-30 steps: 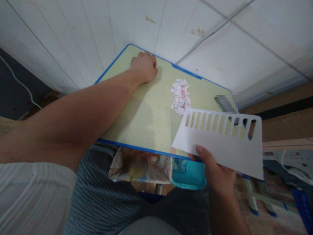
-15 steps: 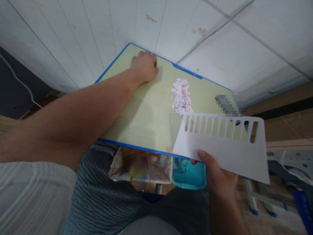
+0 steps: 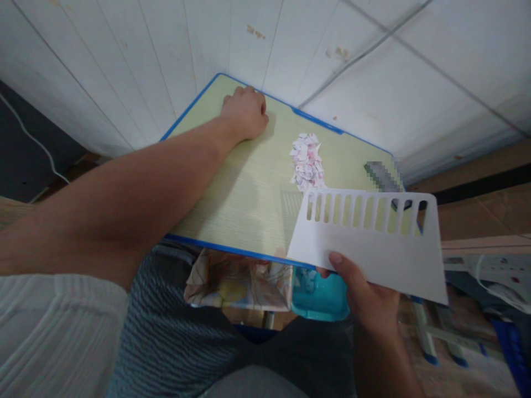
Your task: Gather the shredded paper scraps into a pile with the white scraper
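Note:
My right hand (image 3: pixel 365 298) grips a white sheet of paper (image 3: pixel 369 249) with a row of narrow slots cut along its upper edge, held over the near right corner of a small pale green table (image 3: pixel 249 188) with a blue rim. My left hand (image 3: pixel 244 113) lies as a fist on the far left part of the tabletop, nothing visible in it. A heap of small pink and white paper scraps (image 3: pixel 307 163) sits on the table just beyond the sheet.
A turquoise tray (image 3: pixel 319 296) with a few scraps sits under the table's near edge, beside a patterned cloth (image 3: pixel 236 279). White panelled wall stands right behind the table. A pixelated grey object (image 3: pixel 379 176) lies at the table's right. Clutter fills the floor at right.
The slotted sheet in my right hand has shifted slightly left and back toward the scrap heap after dipping right. My left fist has stayed put.

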Demonstrator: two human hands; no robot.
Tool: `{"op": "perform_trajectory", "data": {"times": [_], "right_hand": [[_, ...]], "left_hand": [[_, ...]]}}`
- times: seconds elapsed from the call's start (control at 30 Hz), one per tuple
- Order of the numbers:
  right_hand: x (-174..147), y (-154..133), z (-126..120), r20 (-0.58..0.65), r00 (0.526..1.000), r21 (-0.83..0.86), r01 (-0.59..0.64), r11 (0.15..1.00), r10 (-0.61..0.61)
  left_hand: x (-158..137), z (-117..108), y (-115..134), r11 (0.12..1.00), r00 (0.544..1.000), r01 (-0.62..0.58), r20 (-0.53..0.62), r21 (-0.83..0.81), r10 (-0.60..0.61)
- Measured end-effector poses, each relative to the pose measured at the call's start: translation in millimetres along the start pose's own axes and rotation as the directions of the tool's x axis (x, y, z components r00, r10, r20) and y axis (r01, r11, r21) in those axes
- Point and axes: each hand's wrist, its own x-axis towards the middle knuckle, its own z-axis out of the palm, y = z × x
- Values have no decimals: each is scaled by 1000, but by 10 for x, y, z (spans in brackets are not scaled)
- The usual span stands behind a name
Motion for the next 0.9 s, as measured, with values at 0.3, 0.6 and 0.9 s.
{"op": "perform_trajectory", "data": {"times": [0.3,0.6,0.9], "right_hand": [[72,-44,19,100,991,-14,90,996,-88],[71,-167,70,96,994,111,33,993,-43],[119,-138,60,196,976,-26,104,994,-97]], "left_hand": [[-22,-30,34,1000,1000,5,18,13,-5],[19,24,-30,1000,1000,-17,-4,-15,17],[18,24,-26,1000,1000,-14,-7,-9,14]]}}
